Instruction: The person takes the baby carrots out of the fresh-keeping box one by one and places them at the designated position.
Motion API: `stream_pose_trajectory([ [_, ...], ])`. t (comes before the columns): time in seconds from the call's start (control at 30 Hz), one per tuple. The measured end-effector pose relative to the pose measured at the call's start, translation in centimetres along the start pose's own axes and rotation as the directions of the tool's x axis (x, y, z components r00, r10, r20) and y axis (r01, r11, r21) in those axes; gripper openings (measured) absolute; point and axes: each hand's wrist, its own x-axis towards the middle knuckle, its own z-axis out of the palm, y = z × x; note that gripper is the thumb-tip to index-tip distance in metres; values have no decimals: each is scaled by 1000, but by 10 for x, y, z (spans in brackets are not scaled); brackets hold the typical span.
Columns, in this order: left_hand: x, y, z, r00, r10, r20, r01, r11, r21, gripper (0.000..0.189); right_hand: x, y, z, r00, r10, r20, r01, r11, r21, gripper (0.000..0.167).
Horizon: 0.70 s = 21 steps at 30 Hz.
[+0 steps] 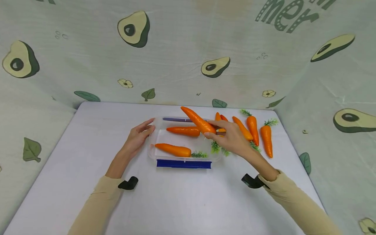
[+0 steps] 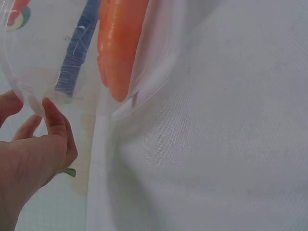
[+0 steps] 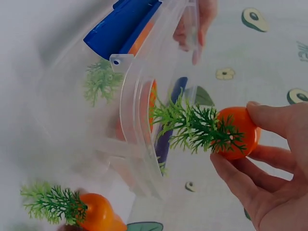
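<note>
A clear plastic food container (image 1: 167, 138) with blue clips stands in the middle of the table. Two orange carrots lie inside: the front carrot (image 1: 173, 150), with green leaves, and the back carrot (image 1: 183, 131). My left hand (image 1: 138, 138) grips the container's left rim, thumb and fingers on either side of it in the left wrist view. Over the container's right part, my right hand (image 1: 230, 135) holds another carrot (image 1: 196, 118) by its thick leafy end, its tip pointing up and left. The right wrist view shows this carrot's green leaves (image 3: 190, 122) hanging toward the container.
Several more carrots lie right of the container, among them a far-right carrot (image 1: 266, 140) and one with leaves (image 1: 252, 129) beside it. Some are partly hidden behind my right hand. A blue clip (image 1: 183, 164) hangs outward along the container's front. Avocado-print cloth (image 1: 176, 65) surrounds the white table (image 1: 182, 202).
</note>
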Motion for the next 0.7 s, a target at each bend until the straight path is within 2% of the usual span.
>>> stream_pose_trajectory([
  [0.33,0,-1,-1,1000,-17,-5,17,999,33,58,-28,6,-21,985,96,-145,-95,995,15,51],
  [0.5,0,-1,-2,1000,-18,-5,18,1000,21,59,-45,17,-25,974,95,-206,-102,995,-22,49],
  [0.7,0,0,-1,1000,-24,-8,24,999,43,57,-67,32,-25,958,121,-260,-125,992,1,47],
])
